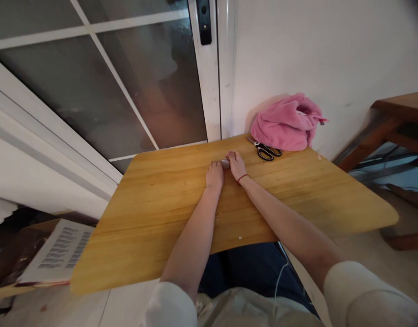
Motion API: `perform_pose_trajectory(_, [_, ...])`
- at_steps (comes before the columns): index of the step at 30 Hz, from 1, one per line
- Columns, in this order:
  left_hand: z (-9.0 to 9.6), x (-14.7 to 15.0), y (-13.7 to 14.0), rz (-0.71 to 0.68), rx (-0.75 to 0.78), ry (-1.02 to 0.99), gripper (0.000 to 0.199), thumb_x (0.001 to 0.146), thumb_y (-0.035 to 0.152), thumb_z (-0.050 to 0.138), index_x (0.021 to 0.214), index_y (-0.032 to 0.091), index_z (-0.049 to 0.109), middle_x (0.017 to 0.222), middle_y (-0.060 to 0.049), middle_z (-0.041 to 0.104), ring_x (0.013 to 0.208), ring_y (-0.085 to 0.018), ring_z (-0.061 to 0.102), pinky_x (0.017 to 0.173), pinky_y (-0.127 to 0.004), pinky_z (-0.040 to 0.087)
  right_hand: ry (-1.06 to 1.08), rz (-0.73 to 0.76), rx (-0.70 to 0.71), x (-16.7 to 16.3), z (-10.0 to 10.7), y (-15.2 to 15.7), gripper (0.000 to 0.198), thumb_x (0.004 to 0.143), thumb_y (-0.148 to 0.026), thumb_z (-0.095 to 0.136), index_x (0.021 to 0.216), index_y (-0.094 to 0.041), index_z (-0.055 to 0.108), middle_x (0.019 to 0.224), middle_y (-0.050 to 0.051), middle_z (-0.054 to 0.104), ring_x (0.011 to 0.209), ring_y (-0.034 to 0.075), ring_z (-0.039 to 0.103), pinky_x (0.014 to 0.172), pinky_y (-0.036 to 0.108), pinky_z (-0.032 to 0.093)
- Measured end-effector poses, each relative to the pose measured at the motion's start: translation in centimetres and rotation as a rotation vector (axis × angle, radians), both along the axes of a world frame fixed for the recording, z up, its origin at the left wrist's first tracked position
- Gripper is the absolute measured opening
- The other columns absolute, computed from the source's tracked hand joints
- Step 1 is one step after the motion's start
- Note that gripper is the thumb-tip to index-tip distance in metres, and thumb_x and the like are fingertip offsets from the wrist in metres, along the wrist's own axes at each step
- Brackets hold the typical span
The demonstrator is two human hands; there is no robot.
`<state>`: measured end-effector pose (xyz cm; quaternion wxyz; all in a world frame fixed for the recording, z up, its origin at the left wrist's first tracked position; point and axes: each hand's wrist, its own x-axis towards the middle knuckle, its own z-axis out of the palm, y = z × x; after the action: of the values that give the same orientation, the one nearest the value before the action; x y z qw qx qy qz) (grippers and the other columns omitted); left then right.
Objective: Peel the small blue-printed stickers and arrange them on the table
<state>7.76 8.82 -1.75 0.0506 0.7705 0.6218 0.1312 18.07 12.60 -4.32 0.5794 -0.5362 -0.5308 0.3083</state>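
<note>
A small grey object (225, 163) lies between my two hands, low over the far middle of the wooden table (154, 204). It is too small and too covered to name. My left hand (214, 174) is closed against its left side, with the knuckles up and the fingertips bent down. From the other side my right hand (236, 165), with a red string at the wrist, has its fingers closed round the object. Black-handled scissors (266, 151) lie to the right of my hands, touched by neither.
Behind the scissors a pink plush cloth (287, 122) is heaped against the wall. A glazed door (154, 91) with a white frame borders the table's far left edge. Tiny white scraps (240, 238) lie near the front edge. A cardboard box (55, 250) stands below left.
</note>
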Motion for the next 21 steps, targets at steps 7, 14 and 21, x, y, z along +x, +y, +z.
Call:
perform_pose_trajectory(7, [-0.2, 0.0, 0.2, 0.006, -0.003, 0.025, 0.042, 0.092, 0.01, 0.025, 0.131, 0.012, 0.041, 0.139, -0.014, 0.044, 0.132, -0.02, 0.036, 0.106, -0.035, 0.033, -0.226, 0.115, 0.103, 1.3, 0.7, -1.4, 0.032, 0.087, -0.028, 0.033, 0.104, -0.015, 0.057, 0.109, 0.011, 0.062, 0.102, 0.018, 0.058, 0.091, 0.036, 0.046])
perform_pose_trajectory(14, [0.0, 0.0, -0.1, -0.006, -0.007, 0.007, 0.047, 0.092, 0.012, 0.025, 0.138, 0.006, 0.035, 0.143, -0.017, 0.039, 0.134, -0.021, 0.034, 0.109, -0.033, 0.03, -0.866, 0.254, 0.274, 1.1, 2.3, -4.7, 0.048, 0.082, -0.013, 0.042, 0.128, -0.021, 0.052, 0.146, 0.006, 0.036, 0.132, 0.025, 0.031, 0.109, 0.045, 0.024])
perform_pose_trajectory(21, [0.2, -0.1, -0.2, -0.011, -0.002, 0.011, 0.048, 0.092, 0.01, 0.021, 0.137, 0.009, 0.037, 0.143, -0.013, 0.04, 0.135, -0.021, 0.032, 0.11, -0.033, 0.029, -1.182, 0.111, 0.243, 0.8, 2.4, -5.3, 0.047, 0.086, -0.017, 0.038, 0.132, -0.014, 0.046, 0.145, 0.007, 0.039, 0.131, 0.029, 0.03, 0.11, 0.051, 0.017])
